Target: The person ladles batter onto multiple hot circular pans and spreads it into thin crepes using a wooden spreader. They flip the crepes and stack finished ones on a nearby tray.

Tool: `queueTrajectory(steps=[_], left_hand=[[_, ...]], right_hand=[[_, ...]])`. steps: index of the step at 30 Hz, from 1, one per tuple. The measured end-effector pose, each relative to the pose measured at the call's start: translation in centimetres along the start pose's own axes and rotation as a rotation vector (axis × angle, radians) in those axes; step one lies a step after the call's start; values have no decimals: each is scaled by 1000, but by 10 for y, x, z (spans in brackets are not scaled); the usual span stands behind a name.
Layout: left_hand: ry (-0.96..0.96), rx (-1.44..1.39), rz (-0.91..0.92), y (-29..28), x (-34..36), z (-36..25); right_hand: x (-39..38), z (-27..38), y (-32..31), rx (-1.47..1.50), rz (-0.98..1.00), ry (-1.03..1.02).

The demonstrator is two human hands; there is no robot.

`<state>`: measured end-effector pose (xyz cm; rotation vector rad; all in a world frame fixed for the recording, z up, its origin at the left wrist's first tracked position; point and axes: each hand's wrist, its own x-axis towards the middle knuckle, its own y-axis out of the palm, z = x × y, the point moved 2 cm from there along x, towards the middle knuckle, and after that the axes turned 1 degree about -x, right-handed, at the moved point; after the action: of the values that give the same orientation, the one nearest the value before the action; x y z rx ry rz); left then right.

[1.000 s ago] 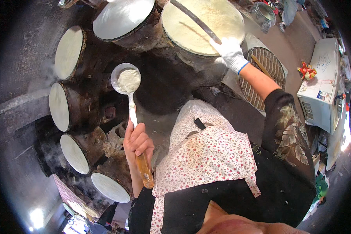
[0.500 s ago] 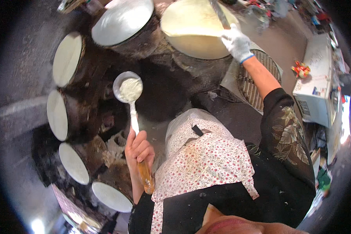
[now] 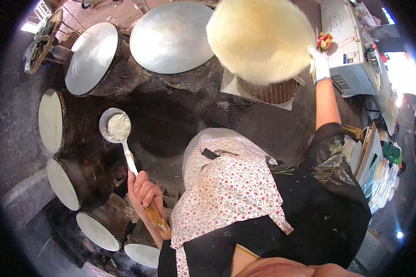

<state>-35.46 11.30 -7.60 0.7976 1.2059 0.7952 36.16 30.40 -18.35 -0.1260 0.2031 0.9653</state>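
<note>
Clamped around a wooden-handled ladle (image 3: 125,147), the left hand (image 3: 143,194) sits in the lower middle-left of the frame, fingers wrapped on the shaft just above the wooden grip, which pokes out below the fist. Its metal bowl, at middle left, holds a lump of pale batter and hangs over the dark stove top. Up at the upper right, the right hand (image 3: 319,64) — in a white glove — is closed at the edge of a large, thin, pale round sheet (image 3: 261,39) (blurred, so the exact pinch cannot be made out) that is lifted clear above a round ribbed basket (image 3: 275,92). Two bare metal griddle plates (image 3: 171,37) lie at top centre and upper left; smaller pale round plates curve down the left side. A flowered apron (image 3: 226,189) covers the person's front.
</note>
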Motion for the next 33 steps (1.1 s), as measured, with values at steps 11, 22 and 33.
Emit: queueTrajectory(steps=[11, 22, 33], left_hand=[[-21, -90, -10, 25, 1, 19], [41, -259, 56, 9, -10, 35], [941, -82, -804, -200, -171, 71]], right_hand=[[-63, -227, -76, 2, -515, 341], [-29, -78, -17, -1226, -552, 230], [-313, -77, 426, -780, 1777, -311]])
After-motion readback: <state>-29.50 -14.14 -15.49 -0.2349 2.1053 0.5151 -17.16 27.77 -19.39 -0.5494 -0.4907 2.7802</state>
